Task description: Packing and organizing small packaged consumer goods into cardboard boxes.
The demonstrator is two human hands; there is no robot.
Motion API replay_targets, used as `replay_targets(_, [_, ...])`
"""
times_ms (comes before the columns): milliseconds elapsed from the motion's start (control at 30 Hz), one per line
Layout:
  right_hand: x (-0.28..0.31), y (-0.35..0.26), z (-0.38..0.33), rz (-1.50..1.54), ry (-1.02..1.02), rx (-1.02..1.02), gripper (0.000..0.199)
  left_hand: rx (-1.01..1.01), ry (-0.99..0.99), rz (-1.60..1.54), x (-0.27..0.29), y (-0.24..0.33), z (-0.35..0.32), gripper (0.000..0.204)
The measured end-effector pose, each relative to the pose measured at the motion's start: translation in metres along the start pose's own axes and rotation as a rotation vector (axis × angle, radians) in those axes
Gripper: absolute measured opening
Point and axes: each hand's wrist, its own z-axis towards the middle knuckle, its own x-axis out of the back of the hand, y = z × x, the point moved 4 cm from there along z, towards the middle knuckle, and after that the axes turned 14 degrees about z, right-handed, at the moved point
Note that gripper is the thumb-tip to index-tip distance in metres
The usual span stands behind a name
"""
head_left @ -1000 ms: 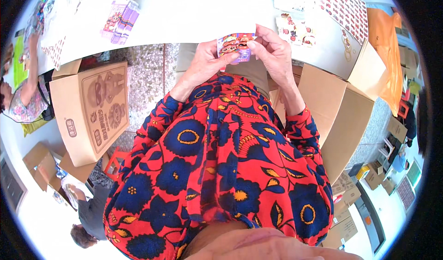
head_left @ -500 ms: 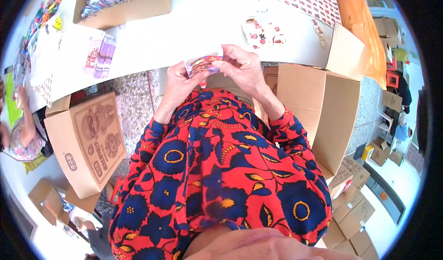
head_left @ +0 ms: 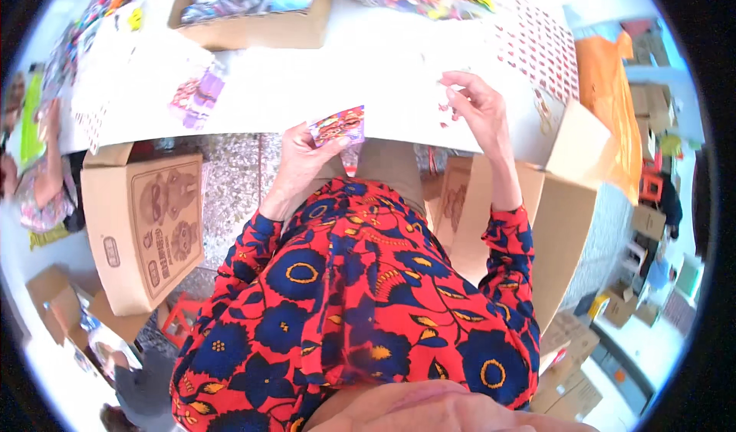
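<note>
Hands [head_left: 303,160] parted now, where a second ago both were pinched together on one small colourful packet [head_left: 338,124] held over the lap. Left hand alone keeping that packet, thumb and fingers closed on its lower edge, packet upright and tilted a little, just at the near edge of the white table [head_left: 322,87]. Right hand [head_left: 475,110] lifted away and out over the table, to the right of the packet and well apart from it, fingers loosely curled and spread, holding nothing that can be made out; small reddish specks on the table just beside its fingertips, too small to tell what. Judged from this: two-handed handling of the packet over, right hand freed to fetch something further in on the table. Left forearm bent up from the lap, wrist cocked back; right forearm stretched further forward, red and blue patterned sleeve pulled to the wrist. Open cardboard box [head_left: 142,229] on the floor below the table's left end, another cardboard box [head_left: 253,26] on the table's far side.
</note>
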Motion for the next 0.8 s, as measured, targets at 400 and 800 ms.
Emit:
replay_targets(400, [-0.143,-0.091,0.153,-0.422,-0.260,0.629,0.021,-0.100,0.121,0.100,0.049,0.013,-0.004,0.035])
replay_targets(800, [-0.203,-0.049,0.242,-1.053,-0.388,0.564,0.043,-0.077,0.139,-0.051,0.069,0.003,-0.006,0.034])
